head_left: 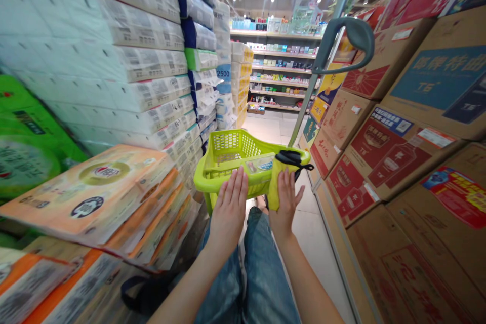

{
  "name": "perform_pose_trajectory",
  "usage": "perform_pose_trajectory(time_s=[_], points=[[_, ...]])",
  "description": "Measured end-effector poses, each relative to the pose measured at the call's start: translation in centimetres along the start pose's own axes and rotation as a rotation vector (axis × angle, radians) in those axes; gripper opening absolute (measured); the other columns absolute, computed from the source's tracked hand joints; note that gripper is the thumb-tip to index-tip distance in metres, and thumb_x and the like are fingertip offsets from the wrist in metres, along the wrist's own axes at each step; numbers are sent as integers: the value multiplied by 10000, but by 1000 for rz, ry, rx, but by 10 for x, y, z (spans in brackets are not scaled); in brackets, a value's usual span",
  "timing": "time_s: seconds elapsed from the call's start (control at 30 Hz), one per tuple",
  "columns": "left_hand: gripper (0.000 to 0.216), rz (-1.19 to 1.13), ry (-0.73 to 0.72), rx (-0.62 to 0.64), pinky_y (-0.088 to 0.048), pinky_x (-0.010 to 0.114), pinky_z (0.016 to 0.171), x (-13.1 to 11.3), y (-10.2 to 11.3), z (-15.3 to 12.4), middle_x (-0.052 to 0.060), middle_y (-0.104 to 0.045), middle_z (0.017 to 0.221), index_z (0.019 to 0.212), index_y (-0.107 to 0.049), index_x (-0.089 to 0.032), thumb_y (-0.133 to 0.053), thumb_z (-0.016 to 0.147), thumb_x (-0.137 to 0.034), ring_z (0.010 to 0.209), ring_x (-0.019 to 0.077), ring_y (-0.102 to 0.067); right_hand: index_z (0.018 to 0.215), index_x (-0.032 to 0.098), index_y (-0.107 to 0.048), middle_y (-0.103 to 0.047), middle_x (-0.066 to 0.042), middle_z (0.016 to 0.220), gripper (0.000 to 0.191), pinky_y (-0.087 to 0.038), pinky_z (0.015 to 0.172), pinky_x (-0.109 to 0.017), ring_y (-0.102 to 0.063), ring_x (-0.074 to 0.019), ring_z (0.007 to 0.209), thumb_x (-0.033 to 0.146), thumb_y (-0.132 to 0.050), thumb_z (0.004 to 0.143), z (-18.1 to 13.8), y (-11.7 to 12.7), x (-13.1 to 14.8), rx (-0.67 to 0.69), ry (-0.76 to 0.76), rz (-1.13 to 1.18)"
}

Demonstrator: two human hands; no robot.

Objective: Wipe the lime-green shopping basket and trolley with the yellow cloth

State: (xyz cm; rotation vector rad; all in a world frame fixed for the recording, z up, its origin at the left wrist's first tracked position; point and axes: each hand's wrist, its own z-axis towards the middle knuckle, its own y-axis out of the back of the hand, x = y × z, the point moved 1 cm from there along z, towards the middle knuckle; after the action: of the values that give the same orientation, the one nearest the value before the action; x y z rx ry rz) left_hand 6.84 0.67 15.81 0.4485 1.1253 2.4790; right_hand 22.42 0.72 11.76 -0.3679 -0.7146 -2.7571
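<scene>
A yellow-green plastic shopping basket [216, 174] with perforated sides stands in front of my knees. My left hand [231, 207] lies against its near side, fingers stretched out side by side, holding nothing. A yellow pouch [278, 172] with a black top and a black cord loop rests against the basket's right near corner. My right hand [285, 202] is flat on the pouch, fingers extended and thumb held apart, not wrapped round it. A pale label strip [260, 163] shows on the basket between the hands. A grey pole with a loop-shaped handle [343, 45] rises behind the basket.
Stacked tissue packs [152, 61] wall the left side, with orange packs [102, 187] low beside me. Cardboard cartons [395, 147] are piled along the right. A tiled aisle floor [273, 126] leads to lit shelves [283, 66]. A dark strap [132, 293] is at lower left.
</scene>
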Motion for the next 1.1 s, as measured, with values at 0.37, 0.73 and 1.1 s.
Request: perform_pose_trajectory(time_s=[0.37, 0.73, 1.1], points=[[752, -25, -5, -6, -258, 441, 1212, 1, 2, 0, 132, -180, 1619, 1550, -137, -43, -435, 863, -114, 1512, 249, -160, 1532, 201, -283, -432, -160, 1519, 649, -118, 1190, -598, -327, -250, 1461, 148, -407, 898, 15, 5, -40, -49, -20, -61], [727, -16, -8, -3, -249, 428, 1217, 2, -1, -1, 145, -199, 1615, 1550, -129, -39, -405, 881, -113, 1515, 242, -135, 1430, 239, -463, -610, -94, 1374, 506, -59, 1224, -526, -406, -205, 1418, 175, -463, 928, -9, -2, 11, 35, 299, -74], [756, -47, 10, -11, -236, 433, 1222, 1, -1, -2, 124, -164, 1627, 1562, -100, -82, -416, 877, -130, 1514, 240, -149, 1527, 212, -294, -445, -149, 1513, 609, -185, 1184, -602, -269, -266, 1483, 187, -418, 932, -8, -15, 11, -42, 96, -23]])
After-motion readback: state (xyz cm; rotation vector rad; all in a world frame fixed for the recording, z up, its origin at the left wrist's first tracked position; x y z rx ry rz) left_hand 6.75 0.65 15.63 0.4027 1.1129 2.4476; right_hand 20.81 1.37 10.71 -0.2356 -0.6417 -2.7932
